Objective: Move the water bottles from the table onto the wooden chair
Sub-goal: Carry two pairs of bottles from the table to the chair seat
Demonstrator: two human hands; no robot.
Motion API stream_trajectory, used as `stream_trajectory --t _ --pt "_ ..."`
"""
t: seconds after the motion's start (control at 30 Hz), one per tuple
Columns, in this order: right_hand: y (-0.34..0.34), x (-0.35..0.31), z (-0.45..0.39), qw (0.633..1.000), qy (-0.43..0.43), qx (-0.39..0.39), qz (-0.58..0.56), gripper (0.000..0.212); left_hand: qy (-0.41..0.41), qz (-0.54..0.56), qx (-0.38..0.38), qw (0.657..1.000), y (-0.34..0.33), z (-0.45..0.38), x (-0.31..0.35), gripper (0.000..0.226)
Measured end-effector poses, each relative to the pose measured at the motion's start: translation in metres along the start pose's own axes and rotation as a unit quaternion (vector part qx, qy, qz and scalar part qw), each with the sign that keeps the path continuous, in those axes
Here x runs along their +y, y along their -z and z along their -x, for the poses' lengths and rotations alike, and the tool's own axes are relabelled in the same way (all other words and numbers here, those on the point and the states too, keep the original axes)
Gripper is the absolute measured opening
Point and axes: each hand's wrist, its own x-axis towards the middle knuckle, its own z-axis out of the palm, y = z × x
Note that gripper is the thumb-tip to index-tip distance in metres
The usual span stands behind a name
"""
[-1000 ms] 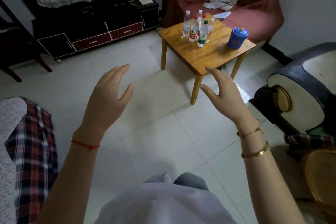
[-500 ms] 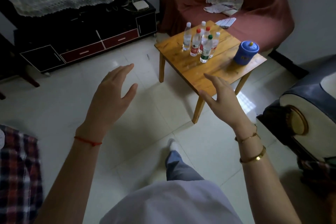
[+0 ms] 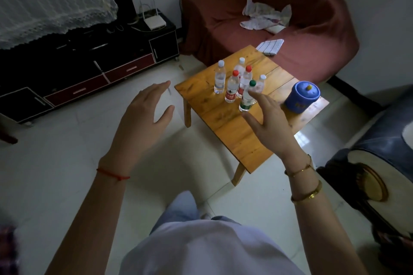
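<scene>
Both of my hands are raised in the middle of the frame, fingers spread and released, grasping nothing. My left hand (image 3: 143, 116), with a thin red string at the wrist, floats over the pale tiled floor (image 3: 67, 140) left of centre, clear of everything. My right hand (image 3: 270, 125), with two gold bangles on the wrist, sits right of centre in front of the small square wooden table (image 3: 225, 125); its fingertips overlap the nearest bottle in the picture, though I cannot tell whether they touch it.

I count six clear plastic water bottles standing upright in a tight cluster on the far half of that table, just above the centre of the frame. A white-capped bottle (image 3: 219, 77) stands at the left of the group, another white-capped one (image 3: 241, 65) at the back, and a third white-capped one (image 3: 260, 85) at the right. Two red-capped bottles with red labels (image 3: 231, 87) (image 3: 245, 81) stand side by side in the middle. A green-capped bottle with a green label (image 3: 247, 98) is nearest to me.

On the table's right corner sits a round blue lidded jar with a yellow knob (image 3: 300, 98), apart from the bottles. Behind the table, in the upper right, is a dark red cloth-covered armchair (image 3: 301, 35) with crumpled white cloth (image 3: 266, 17) on its seat. A low black cabinet with red drawers (image 3: 89, 69) runs along the upper left.
</scene>
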Motion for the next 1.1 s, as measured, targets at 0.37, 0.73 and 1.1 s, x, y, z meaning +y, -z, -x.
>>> stream_trajectory --t 0.37,0.73,1.1 --pt "-0.042 0.059 -0.113 0.991 -0.119 0.053 0.016 0.055 -0.103 0.034 -0.106 0.988 -0.074 -0.189 -0.053 0.052" --pt "-0.081 0.071 -0.214 0.955 -0.265 0.135 0.001 0.054 -0.231 0.024 -0.202 0.951 -0.115 -0.366 -0.081 0.054" --pt "-0.097 0.112 -0.248 0.926 -0.344 0.147 0.037 0.051 -0.267 0.051 -0.261 0.926 -0.185 -0.417 -0.069 0.053"
